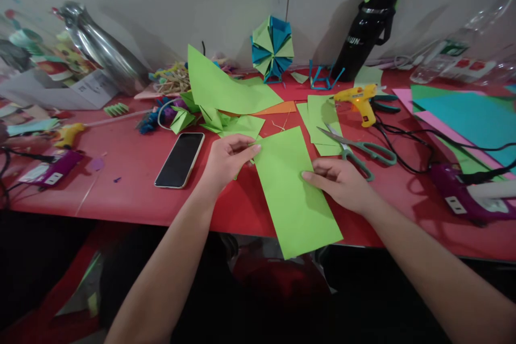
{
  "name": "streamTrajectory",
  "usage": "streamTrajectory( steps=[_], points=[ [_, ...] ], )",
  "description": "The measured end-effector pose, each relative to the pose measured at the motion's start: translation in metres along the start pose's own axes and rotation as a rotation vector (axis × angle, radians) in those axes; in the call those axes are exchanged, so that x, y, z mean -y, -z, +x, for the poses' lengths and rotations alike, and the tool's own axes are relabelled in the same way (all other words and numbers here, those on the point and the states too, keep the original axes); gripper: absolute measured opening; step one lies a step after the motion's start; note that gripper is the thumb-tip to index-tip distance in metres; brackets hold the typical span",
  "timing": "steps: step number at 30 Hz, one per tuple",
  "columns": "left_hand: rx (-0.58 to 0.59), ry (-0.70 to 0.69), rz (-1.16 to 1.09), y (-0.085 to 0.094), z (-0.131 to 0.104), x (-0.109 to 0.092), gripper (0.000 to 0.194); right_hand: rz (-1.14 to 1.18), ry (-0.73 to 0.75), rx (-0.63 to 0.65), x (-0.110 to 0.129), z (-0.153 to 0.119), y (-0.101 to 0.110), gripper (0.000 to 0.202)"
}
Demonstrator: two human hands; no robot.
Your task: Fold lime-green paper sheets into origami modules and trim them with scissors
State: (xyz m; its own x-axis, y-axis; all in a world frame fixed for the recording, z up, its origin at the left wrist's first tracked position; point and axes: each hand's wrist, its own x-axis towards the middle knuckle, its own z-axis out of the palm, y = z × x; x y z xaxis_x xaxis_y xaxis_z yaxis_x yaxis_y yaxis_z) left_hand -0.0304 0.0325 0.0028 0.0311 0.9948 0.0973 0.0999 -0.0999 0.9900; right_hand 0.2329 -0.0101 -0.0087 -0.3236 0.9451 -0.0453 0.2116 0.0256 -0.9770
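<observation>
A flat strip of light green paper point(296, 199) is held over the table's front edge, its lower end reaching past it. My left hand point(234, 158) pinches the strip's upper left corner between thumb and fingers. On the opposite long edge, my right hand point(342, 180) grips the paper, thumb on top. Just beyond my right hand lie open scissors point(358, 150) with grey-green handles, partly over cut green paper pieces point(322, 118). Folded green paper pieces point(220, 121) and a larger curled green sheet point(229, 86) sit behind my left hand.
A phone point(180, 161) lies left of my left hand. A yellow glue gun point(358, 102) with a black cord is at the right, near a purple power strip point(463, 191) and coloured sheets point(467, 118). A black bottle point(368, 27) and blue-green paper wheel point(273, 48) stand behind.
</observation>
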Motion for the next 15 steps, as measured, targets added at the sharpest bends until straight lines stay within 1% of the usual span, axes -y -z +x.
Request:
streamTrajectory(
  steps=[4,6,8,10,12,13,15],
  points=[
    [-0.008,0.055,-0.069,-0.003,-0.001,0.001,0.033,0.063,-0.069,-0.043,-0.005,0.0,-0.001,0.04],
    [0.021,0.113,-0.126,-0.006,-0.004,0.002,0.041,0.089,-0.078,-0.091,-0.007,0.0,-0.001,0.04],
    [0.107,0.195,-0.156,-0.009,-0.007,0.002,0.045,0.133,-0.067,-0.134,-0.009,0.0,-0.002,0.039],
    [0.222,0.253,-0.148,-0.013,-0.012,0.0,0.037,0.189,-0.061,-0.148,-0.011,0.0,-0.002,0.038],
    [0.295,0.244,-0.117,-0.016,-0.015,-0.002,0.03,0.222,-0.068,-0.153,-0.012,0.0,-0.002,0.038],
    [0.311,0.225,-0.097,-0.017,-0.017,-0.003,0.029,0.223,-0.07,-0.16,-0.012,0.0,-0.001,0.039],
    [0.307,0.184,-0.059,-0.017,-0.019,-0.006,0.027,0.201,-0.063,-0.175,-0.012,0.0,-0.001,0.04]
  ],
)
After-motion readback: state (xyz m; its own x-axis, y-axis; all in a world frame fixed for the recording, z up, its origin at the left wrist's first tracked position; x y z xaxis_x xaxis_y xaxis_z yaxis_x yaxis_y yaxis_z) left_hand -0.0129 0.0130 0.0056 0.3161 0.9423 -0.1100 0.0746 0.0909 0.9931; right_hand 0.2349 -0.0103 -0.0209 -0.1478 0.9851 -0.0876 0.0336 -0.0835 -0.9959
